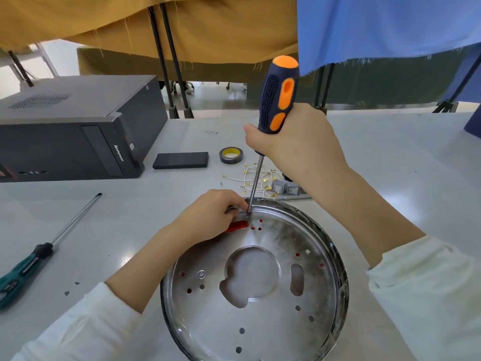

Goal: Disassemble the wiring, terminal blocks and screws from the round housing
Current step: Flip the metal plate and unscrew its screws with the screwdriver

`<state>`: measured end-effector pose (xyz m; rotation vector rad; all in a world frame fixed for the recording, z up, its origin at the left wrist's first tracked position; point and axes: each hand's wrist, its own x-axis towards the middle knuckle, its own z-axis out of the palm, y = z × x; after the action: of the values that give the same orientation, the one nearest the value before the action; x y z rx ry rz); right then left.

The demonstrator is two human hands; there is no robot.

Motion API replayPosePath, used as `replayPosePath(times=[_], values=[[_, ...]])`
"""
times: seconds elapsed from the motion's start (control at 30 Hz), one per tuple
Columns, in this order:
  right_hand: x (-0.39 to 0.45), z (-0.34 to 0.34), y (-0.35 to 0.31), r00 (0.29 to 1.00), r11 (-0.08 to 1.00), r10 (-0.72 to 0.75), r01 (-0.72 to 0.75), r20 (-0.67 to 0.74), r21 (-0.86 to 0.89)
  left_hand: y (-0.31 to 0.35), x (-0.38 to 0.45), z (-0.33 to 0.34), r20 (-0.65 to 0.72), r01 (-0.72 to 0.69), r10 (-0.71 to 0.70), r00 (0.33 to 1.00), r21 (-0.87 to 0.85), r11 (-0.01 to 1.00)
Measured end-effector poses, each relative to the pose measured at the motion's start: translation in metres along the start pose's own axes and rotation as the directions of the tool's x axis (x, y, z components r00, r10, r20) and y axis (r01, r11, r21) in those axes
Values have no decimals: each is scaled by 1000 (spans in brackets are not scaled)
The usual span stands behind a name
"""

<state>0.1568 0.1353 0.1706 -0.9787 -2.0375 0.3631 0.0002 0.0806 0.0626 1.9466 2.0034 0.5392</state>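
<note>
Head view. Round housing [255, 290] lies near on the surface [390, 157]. Right hand [294, 142] grips the screwdriver [276, 100], tip seated on a far-rim screw [248, 214]; left hand [216, 214] pinches the rim there, likely steadying. Freed wiring [256, 178] lies beyond.

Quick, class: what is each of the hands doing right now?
Left hand: fingers curled, pinching something small at the round housing rim.
Right hand: gripping the orange-and-blue screwdriver.

Your right hand [294, 142] is raised with its fingers wrapped in a fist-like grip, while your left hand [210, 214] lies low, fingers curled and pinching, both forearms reaching forward.
</note>
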Motion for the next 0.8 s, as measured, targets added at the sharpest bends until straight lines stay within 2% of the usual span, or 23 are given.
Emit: replayPosePath(times=[0.2, 0.33, 0.57, 0.67, 0.8], values=[[12, 10, -2, 993, 976, 61, -80, -96, -202, 0, -1, -1, -7, -13, 13, 1000, 13, 1000], [14, 13, 1, 992, 976, 81, -98, -94, -192, 1, -1, -2, -4, -18, 18, 1000, 2, 1000], [19, 4, 1, 984, 991, 70, -87, 164, 98, 2, -1, 1, -28, -18, 18, 999, -5, 1000], [23, -1, 0, 941, 983, 29, -89, 336, 163, 1, -1, 2, -29, -33, 33, 999, 4, 999], [28, -11, -1, 858, 983, -79, -16, 507, 181, 1, -1, 1, -4, -64, 64, 998, -18, 998]])
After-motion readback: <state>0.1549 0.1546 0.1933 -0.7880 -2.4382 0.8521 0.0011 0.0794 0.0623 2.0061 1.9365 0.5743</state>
